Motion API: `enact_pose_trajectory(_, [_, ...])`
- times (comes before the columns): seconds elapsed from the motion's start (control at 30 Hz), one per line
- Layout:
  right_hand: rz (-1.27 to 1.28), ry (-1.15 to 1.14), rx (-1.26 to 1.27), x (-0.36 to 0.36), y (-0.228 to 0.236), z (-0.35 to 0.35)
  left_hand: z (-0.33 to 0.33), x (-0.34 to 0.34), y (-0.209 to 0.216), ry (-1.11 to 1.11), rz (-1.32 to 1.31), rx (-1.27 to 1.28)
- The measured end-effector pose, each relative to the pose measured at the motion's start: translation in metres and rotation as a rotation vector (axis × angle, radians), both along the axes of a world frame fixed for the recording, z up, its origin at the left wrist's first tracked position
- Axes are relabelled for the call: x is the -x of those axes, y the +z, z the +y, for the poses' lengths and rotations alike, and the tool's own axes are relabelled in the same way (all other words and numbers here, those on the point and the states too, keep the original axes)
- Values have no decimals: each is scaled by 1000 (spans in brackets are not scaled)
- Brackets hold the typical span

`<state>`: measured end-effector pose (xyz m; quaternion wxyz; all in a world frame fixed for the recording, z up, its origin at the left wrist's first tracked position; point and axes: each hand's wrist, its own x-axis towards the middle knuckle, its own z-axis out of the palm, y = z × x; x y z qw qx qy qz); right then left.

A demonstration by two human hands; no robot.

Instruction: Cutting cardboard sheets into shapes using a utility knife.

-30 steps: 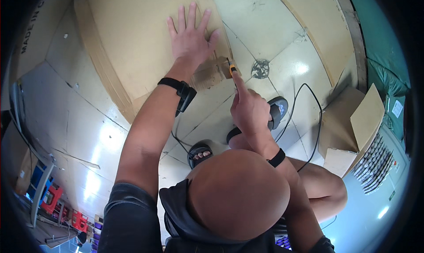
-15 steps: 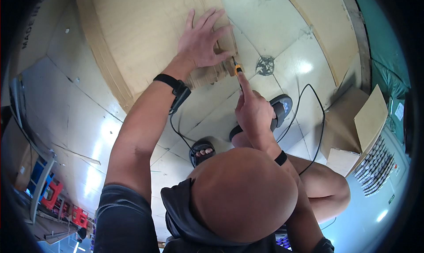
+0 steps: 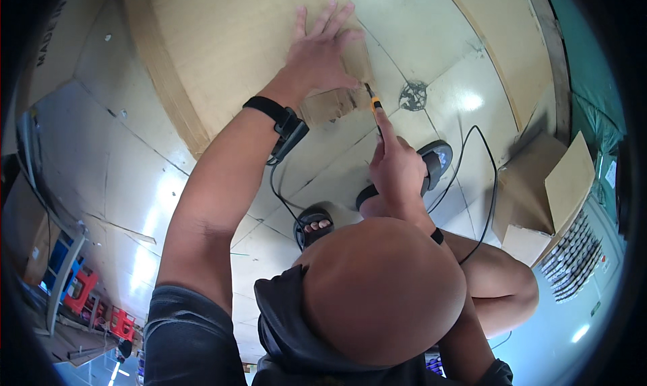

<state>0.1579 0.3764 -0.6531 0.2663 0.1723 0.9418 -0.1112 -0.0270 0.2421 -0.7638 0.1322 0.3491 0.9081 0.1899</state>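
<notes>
Tiled floor (image 3: 431, 22); one cardboard sheet (image 3: 229, 42); one cutter (image 3: 374, 103)

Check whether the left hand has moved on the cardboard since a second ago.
Yes. The left hand has slid toward the cardboard corner, nearer the floor drain and the knife.

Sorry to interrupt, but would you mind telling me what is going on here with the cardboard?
A person crouches on the pale tiled floor. The left hand presses flat on a stack of large brown cardboard sheets. The right hand grips a small orange-handled utility knife, its tip at the stack's near corner.
</notes>
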Motion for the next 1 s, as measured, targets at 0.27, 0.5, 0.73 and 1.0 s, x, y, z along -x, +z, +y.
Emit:
enact_pose_trajectory(0.27, [82,17,56,-4,-1,4,4,3,2,5,-16,31])
enact_pose_trajectory(0.5, [18,-24,17,-8,5,7,6,0,4,8,-19,41])
enact_pose_trajectory(0.73, [123,-21,-9,-14,-4,10,4,-1,2,2,-37,7])
enact_pose_trajectory(1.0, [124,-6,-75,-10,0,1,2,0,-2,12,-20,18])
